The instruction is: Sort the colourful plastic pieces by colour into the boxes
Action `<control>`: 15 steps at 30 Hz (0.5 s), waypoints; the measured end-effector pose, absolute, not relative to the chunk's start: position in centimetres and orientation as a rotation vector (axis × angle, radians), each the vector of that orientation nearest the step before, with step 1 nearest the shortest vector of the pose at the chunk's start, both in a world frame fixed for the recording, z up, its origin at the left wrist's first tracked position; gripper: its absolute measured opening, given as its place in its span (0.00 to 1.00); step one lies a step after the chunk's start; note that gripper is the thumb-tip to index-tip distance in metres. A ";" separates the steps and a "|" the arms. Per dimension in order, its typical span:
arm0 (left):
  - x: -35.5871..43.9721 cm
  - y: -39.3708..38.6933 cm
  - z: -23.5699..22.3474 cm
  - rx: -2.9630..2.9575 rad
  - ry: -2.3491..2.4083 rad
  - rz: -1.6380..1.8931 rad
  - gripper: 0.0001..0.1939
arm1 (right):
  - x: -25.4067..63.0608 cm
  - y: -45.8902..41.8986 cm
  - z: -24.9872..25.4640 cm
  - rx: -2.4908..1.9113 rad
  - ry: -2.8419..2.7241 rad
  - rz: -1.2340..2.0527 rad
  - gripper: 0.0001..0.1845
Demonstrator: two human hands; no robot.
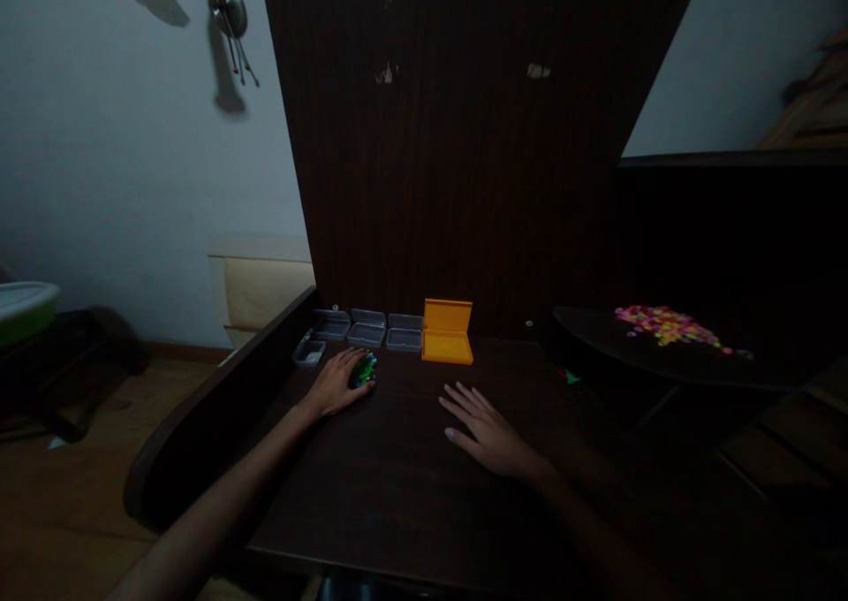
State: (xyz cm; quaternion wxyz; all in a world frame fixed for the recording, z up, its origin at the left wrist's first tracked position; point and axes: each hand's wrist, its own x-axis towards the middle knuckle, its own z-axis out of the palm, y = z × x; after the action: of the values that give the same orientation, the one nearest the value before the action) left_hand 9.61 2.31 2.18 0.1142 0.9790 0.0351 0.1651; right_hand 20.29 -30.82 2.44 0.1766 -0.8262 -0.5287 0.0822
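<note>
My left hand (336, 385) rests on the desk at the left, its thumb and fingers apart around a small pile of green and blue pieces (364, 370). The hand touches or nearly touches the pile's left side; the pieces are too small to name. To the right, my right hand (487, 433) is spread flat over the dark desktop (397, 477), palm down with nothing in it. Beyond the hands, an orange box (447, 346) stands with its lid up. Beside it are several clear plastic boxes with raised lids, one (404, 339) closest to the orange box.
A raised dark shelf (596, 340) at the right bears a heap of pink, red and yellow pieces (669, 325). A small green and red item (571, 376) lies below its edge. A raised side board (218, 407) borders the desk on the left; a tall dark panel (457, 168) stands behind.
</note>
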 end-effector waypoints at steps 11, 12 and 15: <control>10.9 3.2 2.2 2.745 0.153 0.357 0.38 | 20.5 -30.8 2.0 -2.332 -1.506 0.206 0.33; 11.0 3.3 2.2 2.743 0.148 0.335 0.39 | 20.6 -30.8 2.0 -2.332 -1.507 0.206 0.33; 11.2 3.4 2.3 2.749 0.134 0.288 0.39 | 20.5 -30.8 2.1 -2.343 -1.510 0.214 0.33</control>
State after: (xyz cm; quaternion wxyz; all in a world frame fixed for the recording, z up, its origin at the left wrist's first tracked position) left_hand 11.15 3.37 2.32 0.1863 0.9760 0.0475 0.1022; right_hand 20.55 -30.80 2.11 0.1723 -0.8255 -0.5321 0.0756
